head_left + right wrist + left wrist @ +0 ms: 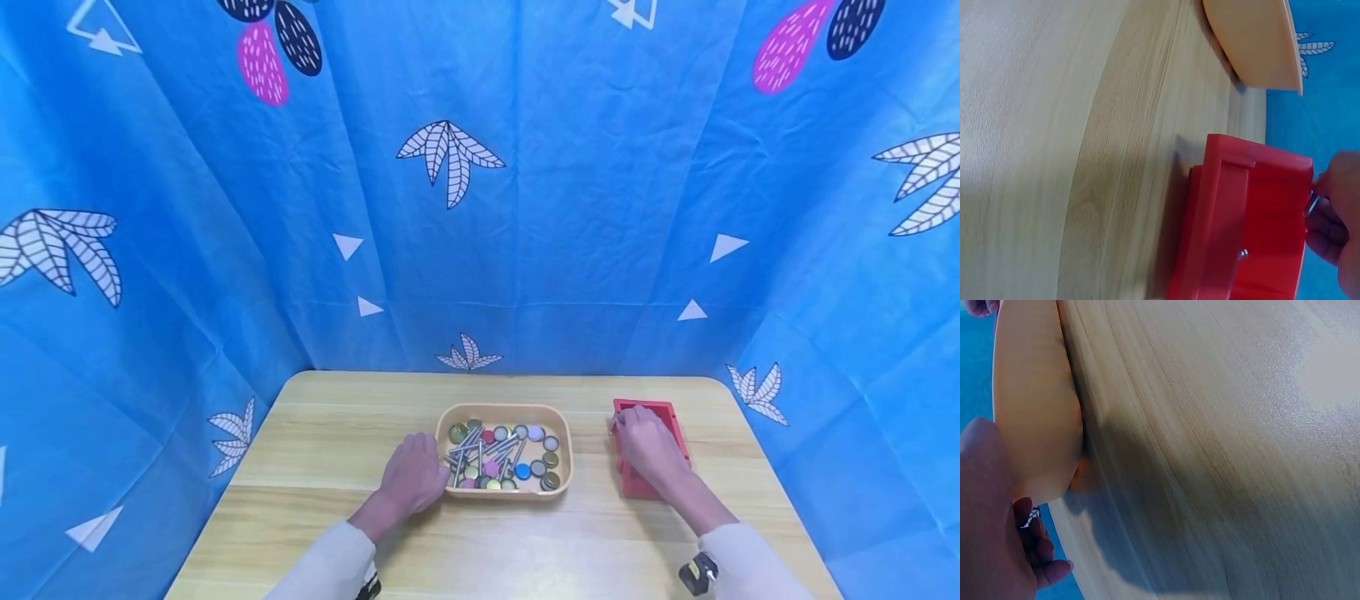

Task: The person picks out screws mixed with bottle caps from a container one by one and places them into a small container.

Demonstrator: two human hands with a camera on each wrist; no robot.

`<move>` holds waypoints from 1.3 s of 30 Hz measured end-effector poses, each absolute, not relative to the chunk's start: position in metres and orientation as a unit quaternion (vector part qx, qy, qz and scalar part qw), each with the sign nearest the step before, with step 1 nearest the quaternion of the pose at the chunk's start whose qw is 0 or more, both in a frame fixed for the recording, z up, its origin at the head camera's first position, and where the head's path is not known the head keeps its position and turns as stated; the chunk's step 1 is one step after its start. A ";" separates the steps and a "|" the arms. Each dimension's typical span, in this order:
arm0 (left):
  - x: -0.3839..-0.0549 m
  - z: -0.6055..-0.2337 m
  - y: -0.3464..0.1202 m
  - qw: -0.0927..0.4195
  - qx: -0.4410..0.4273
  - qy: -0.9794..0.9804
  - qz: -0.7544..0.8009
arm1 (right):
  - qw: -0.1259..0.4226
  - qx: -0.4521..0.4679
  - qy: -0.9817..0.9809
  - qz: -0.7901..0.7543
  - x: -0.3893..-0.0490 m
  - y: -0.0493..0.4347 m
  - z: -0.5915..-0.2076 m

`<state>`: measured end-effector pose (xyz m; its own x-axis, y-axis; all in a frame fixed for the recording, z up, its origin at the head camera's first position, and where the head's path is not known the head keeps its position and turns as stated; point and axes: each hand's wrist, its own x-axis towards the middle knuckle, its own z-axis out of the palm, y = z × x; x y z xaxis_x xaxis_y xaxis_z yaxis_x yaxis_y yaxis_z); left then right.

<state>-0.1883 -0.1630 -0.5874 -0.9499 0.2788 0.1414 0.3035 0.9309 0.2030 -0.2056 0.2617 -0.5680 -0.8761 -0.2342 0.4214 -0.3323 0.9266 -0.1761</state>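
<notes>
My left hand holds the left end of a pale orange tray; in the left wrist view the thumb lies against its wall and the fingers curl by its end. Inside the tray lie several slim silver metal rods and several bottle caps of mixed colours. At the right, my right hand is over the far left part of a red box. In the right wrist view its fingers pinch a small silver metal rod at the box's rim; most of the rod is hidden.
Both containers stand apart on a light wooden table. A blue patterned curtain surrounds the table's back and sides. A small silver bit shows on the red box's inner edge.
</notes>
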 end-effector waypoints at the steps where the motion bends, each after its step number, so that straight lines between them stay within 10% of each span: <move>1: -0.188 -0.588 -0.163 0.056 -0.149 -0.981 -0.114 | 0.194 0.140 -0.961 0.136 -0.205 0.262 -0.568; 14: -0.189 -0.587 -0.164 0.056 -0.150 -0.982 -0.103 | 0.176 0.036 -0.960 0.216 -0.208 0.264 -0.570; 26: -0.189 -0.589 -0.164 0.058 -0.148 -0.982 -0.104 | 0.016 -0.025 -0.981 0.193 -0.206 0.267 -0.574; 39: -0.188 -0.587 -0.164 0.056 -0.144 -0.981 -0.114 | -0.042 0.001 -0.980 0.197 -0.207 0.269 -0.584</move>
<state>-0.1881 -0.1635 -0.5871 -0.9522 0.2699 0.1434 0.2956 0.9323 0.2082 -0.2066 0.2693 -0.5841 -0.9965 -0.0179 -0.0812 0.0148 0.9228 -0.3851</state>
